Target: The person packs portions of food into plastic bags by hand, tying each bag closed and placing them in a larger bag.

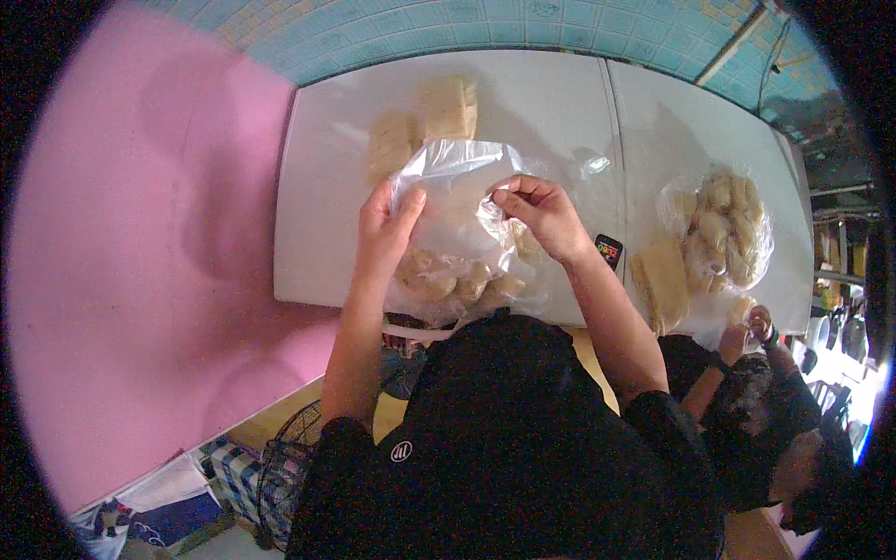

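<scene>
Both hands hold up a clear plastic bag [455, 164] over the near part of the white table. My left hand [390, 217] pinches its left edge between thumb and fingers. On the other side, my right hand [539, 213] grips a gathered piece of the film with thumb and fingertips. Beige rolled pieces [469, 283] in thin plastic lie below the hands at the table's front edge; whether any are inside the held bag I cannot tell. Behind the bag stand two stacks of thin beige sheets, one nearer [390, 140] and one farther back [448, 105].
On the right, a co-worker's hands [749, 329] handle a pale piece. Near them lie a clear bag of beige rolls [728, 224] and a stack of beige sheets [661, 283]. A small device with a lit display [607, 250] lies right of my forearm. A pink wall [154, 210] borders the left.
</scene>
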`<action>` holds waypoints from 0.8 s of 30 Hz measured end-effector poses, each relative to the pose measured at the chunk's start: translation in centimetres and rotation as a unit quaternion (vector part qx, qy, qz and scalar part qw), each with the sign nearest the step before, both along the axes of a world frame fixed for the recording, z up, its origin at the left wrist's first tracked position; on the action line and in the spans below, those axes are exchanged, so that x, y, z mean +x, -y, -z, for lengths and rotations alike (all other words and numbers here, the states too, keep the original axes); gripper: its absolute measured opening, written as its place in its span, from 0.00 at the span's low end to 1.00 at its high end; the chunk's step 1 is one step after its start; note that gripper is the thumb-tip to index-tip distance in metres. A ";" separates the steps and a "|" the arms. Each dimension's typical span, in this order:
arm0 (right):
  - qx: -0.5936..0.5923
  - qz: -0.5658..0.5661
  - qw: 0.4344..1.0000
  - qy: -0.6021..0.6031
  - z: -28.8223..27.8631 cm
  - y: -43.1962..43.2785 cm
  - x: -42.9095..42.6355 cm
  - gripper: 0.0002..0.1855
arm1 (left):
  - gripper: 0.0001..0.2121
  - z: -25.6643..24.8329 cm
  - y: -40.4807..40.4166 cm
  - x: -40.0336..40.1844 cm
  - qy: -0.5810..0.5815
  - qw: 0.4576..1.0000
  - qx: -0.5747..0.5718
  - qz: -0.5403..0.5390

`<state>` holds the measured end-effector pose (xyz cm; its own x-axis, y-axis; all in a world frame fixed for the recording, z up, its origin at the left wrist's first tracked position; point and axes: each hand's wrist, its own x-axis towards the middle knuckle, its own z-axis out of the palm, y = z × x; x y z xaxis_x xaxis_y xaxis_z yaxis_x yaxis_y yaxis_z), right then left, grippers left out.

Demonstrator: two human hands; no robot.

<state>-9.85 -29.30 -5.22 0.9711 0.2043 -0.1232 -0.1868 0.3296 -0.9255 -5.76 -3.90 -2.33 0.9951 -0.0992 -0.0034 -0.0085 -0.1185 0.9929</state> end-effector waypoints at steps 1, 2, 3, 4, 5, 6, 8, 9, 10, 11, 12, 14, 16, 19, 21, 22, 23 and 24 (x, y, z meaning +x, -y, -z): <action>-0.045 0.004 0.999 -0.010 -0.2 -0.7 0.3 0.24 | 0.17 0.1 -0.3 -0.1 0.055 0.997 0.034 -0.034; -0.012 0.026 0.999 -0.036 -0.4 -1.7 0.3 0.15 | 0.19 0.1 -0.7 -0.3 0.109 0.989 0.069 -0.068; -0.056 0.037 0.997 -0.042 -0.4 -2.7 0.3 0.14 | 0.21 0.0 -1.4 -0.5 0.192 0.959 0.181 -0.107; -0.100 0.049 0.993 -0.046 0.0 -3.7 0.3 0.13 | 0.24 -0.2 -2.1 -0.8 0.267 0.908 0.291 -0.144; -0.143 0.061 0.987 -0.050 0.2 -4.6 0.2 0.12 | 0.26 -0.3 -2.8 -1.1 0.334 0.837 0.396 -0.178; -0.150 0.034 0.987 -0.052 -0.1 -5.8 0.2 0.13 | 0.25 -0.2 -3.2 -2.1 0.302 0.871 0.366 -0.125; -0.153 0.063 0.986 -0.002 4.4 -7.0 -0.1 0.14 | 0.22 0.1 -1.9 -3.9 0.241 0.927 0.289 -0.007; -0.128 0.069 0.989 -0.013 5.4 -7.2 -0.4 0.15 | 0.20 -0.2 -2.2 -4.0 0.162 0.959 0.222 0.069; -0.102 0.074 0.992 -0.023 6.2 -7.5 -0.7 0.16 | 0.19 -0.8 -2.6 -4.1 0.083 0.974 0.152 0.142; -0.078 0.079 0.993 -0.031 7.1 -7.8 -1.0 0.17 | 0.17 -0.7 -2.6 -4.2 0.016 0.983 0.096 0.159; -0.090 0.034 0.993 -0.064 4.1 -7.8 -1.4 0.18 | 0.15 -0.4 -3.4 -4.6 -0.054 0.985 0.042 0.156; -0.175 -0.020 0.983 -0.056 5.0 -5.7 -1.7 0.19 | 0.11 1.5 -2.8 -5.0 -0.170 0.983 -0.036 0.059; -0.290 -0.001 0.954 -0.078 3.5 -4.7 -2.2 0.20 | 0.10 2.7 -3.8 -4.6 -0.178 0.930 -0.323 -0.010; -0.403 0.011 0.911 -0.085 3.8 -2.7 -2.7 0.22 | 0.09 2.0 -4.5 -3.7 -0.220 0.840 -0.492 -0.058; -0.418 -0.009 0.905 -0.082 2.9 -2.4 -3.0 0.22 | 0.08 2.5 -4.4 -3.6 -0.246 0.802 -0.542 -0.046; -0.469 -0.014 0.883 -0.021 1.3 -3.3 -2.9 0.21 | 0.08 2.2 -4.5 -3.7 -0.207 0.851 -0.480 -0.047; -0.503 0.026 0.861 0.071 -0.8 -4.4 -3.0 0.20 | 0.08 1.2 -4.5 -3.7 -0.200 0.878 -0.433 -0.045; -0.532 0.067 0.829 0.162 -3.0 -5.6 -3.2 0.20 | 0.08 0.0 -4.3 -3.6 -0.192 0.902 -0.384 -0.040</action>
<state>-13.03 -23.71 -2.26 0.9936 0.0352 0.1073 0.1006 -0.7068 -0.7002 -9.41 0.43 -2.30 0.9396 -0.1469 -0.3093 0.3310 0.6205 0.7109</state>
